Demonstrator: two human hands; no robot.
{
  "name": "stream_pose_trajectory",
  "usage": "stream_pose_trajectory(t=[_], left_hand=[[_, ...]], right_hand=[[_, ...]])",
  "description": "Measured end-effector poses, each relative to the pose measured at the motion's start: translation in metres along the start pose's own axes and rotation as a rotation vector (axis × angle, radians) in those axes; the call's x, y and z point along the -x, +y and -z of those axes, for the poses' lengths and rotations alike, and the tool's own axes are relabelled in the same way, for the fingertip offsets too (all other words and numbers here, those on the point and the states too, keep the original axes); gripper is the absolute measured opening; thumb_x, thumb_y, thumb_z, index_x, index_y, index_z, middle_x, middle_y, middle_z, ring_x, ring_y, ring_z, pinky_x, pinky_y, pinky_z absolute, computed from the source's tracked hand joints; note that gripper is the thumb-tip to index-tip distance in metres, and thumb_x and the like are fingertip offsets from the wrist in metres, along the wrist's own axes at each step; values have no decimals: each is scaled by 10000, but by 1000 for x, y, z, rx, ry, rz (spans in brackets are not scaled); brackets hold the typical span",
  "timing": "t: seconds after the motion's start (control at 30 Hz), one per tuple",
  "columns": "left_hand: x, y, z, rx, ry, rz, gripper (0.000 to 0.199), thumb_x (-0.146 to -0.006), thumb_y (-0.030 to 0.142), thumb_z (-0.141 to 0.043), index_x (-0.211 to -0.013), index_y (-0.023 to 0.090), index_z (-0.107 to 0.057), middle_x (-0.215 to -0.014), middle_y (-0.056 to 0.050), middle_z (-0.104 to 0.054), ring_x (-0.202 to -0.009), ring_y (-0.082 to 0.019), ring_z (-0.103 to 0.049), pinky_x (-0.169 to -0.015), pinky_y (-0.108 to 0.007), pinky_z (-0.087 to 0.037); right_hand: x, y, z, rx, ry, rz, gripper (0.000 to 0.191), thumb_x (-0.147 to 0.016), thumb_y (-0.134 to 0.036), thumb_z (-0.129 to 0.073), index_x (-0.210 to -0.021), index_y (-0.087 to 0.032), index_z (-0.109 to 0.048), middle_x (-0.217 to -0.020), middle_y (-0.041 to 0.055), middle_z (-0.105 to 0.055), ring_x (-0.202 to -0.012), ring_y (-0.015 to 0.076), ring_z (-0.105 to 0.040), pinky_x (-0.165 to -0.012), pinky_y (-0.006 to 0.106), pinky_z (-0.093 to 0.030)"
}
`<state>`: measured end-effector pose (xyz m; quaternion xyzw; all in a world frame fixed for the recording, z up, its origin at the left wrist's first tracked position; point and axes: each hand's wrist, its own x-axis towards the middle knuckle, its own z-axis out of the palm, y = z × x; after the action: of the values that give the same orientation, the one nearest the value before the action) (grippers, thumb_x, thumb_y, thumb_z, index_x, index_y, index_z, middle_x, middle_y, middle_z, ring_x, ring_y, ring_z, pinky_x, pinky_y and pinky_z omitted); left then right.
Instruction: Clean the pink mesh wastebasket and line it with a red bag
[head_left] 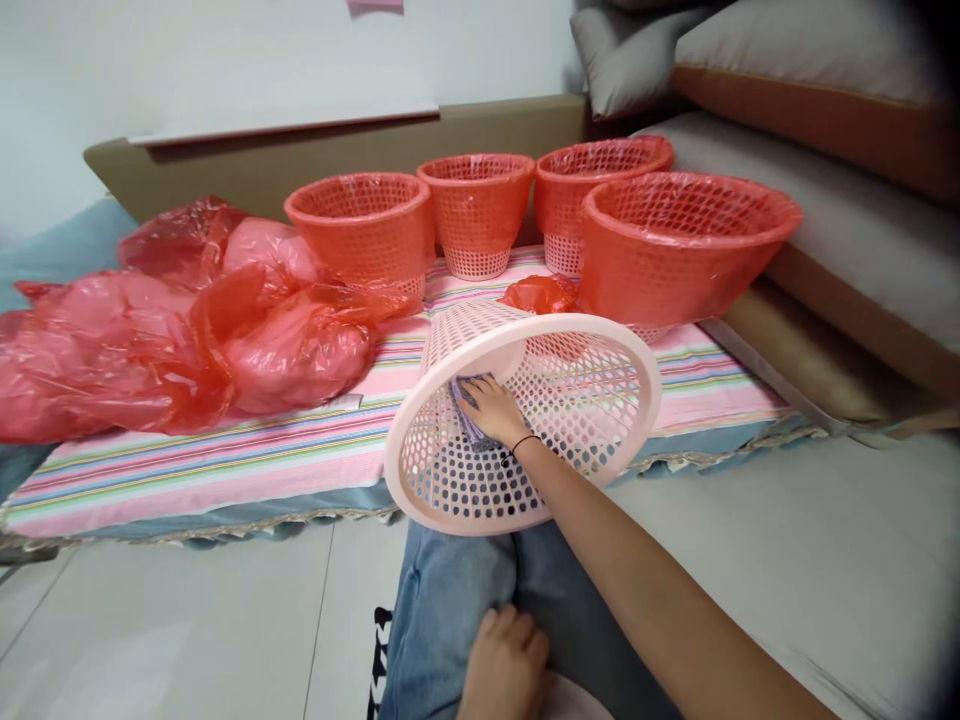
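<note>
A pale pink plastic basket (652, 385) with a lattice wall lies tilted, its wide mouth towards me, by the front edge of the bed above my lap. My right hand (495, 408) is inside it, pressing a purple-grey cloth (466, 425) against the inner wall. A dark band circles that wrist. My left hand (504, 660) rests on my jeans at the bottom of the view, its fingers curled in with nothing visible in them.
Several baskets wrapped in red plastic film, among them one at front right (675, 270), stand behind. Bulky red plastic bags (150, 340) lie at left on a striped cover (315, 455). Large cushions (840, 220) are stacked at right. Below is tiled floor (210, 610).
</note>
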<state>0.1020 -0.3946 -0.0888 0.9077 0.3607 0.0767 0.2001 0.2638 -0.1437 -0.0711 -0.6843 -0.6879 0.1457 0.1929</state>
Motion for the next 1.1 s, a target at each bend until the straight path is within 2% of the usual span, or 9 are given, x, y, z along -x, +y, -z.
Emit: stream_pose_trajectory(t=[0.13, 0.2, 0.27, 0.37, 0.5, 0.6, 0.77, 0.9, 1.1], left_hand=[[-1, -41, 56, 244, 260, 309, 260, -969, 331, -461, -793, 207, -607, -793, -33, -653, -766, -199, -602, -703, -339, -452], [-6, -64, 79, 333, 501, 440, 230, -934, 402, -518, -849, 204, -598, -804, -30, -628, -770, -202, -596, -700, -339, -465], [-16, -77, 88, 449, 713, 526, 366, -849, 444, -636, -1110, 196, -570, -1007, -64, -643, -919, -225, -621, -761, -350, -496], [-46, -74, 79, 768, 841, 532, 691, -771, 424, -733, -1357, 195, -449, -1350, -123, -559, -1218, -253, -564, -1002, -384, -464], [-93, -48, 54, 1172, 1104, 544, 480, -893, 374, -593, -1331, 182, -554, -1389, -114, -588, -1319, -245, -521, -1137, -409, -371], [-109, -40, 41, 1179, 1285, 547, 414, -908, 331, -575, -1285, 163, -608, -1355, -110, -621, -1301, -237, -542, -1150, -404, -362], [-103, -47, 34, 1150, 1320, 524, 412, -886, 305, -618, -1268, 153, -627, -1341, -110, -634, -1289, -236, -555, -1151, -397, -366], [-102, -45, 34, 1188, 1330, 525, 406, -885, 284, -617, -1271, 159, -626, -1342, -105, -635, -1290, -234, -556, -1142, -392, -383], [-102, -38, 37, 1308, 1344, 569, 423, -848, 278, -655, -1258, 174, -638, -1354, -100, -628, -1287, -254, -561, -1135, -407, -397]], right_hand=[[1, 0, 1, -1, -2, -9, 492, -999, -476, -339, -1417, -265, -491, -1513, 7, -454, -1445, 254, -275, -1176, 462, -257], [2, -1, 3, -1, 0, -16, 496, -994, -484, -347, -1415, -267, -493, -1506, 2, -463, -1442, 266, -262, -1168, 468, -260], [4, -3, 5, -1, 2, -21, 517, -977, -517, -374, -1415, -271, -494, -1498, -4, -473, -1426, 295, -266, -1153, 484, -270], [7, -5, 8, 4, -3, -26, 564, -947, -572, -408, -1424, -280, -484, -1505, -6, -465, -1395, 325, -288, -1132, 506, -282], [9, -7, 11, 24, -19, -44, 585, -936, -589, -407, -1436, -290, -471, -1518, 0, -450, -1406, 350, -271, -1117, 543, -274], [8, -7, 12, 41, -33, -45, 597, -926, -590, -422, -1444, -295, -463, -1519, 5, -449, -1412, 366, -271, -1107, 562, -276], [17, -12, 17, 54, -55, 9, 540, -935, -455, -454, -1436, -255, -478, -1518, 16, -452, -1402, 306, -331, -1154, 506, -232], [55, -19, 26, 59, -84, 64, 571, -916, -413, -486, -1455, -226, -458, -1513, 30, -460, -1400, 268, -356, -1191, 446, -187], [148, -39, 37, 36, -110, 23, 790, -777, -467, -634, -1505, -327, -362, -1584, -52, -330, -1390, 442, -278, -1092, 599, -296]])
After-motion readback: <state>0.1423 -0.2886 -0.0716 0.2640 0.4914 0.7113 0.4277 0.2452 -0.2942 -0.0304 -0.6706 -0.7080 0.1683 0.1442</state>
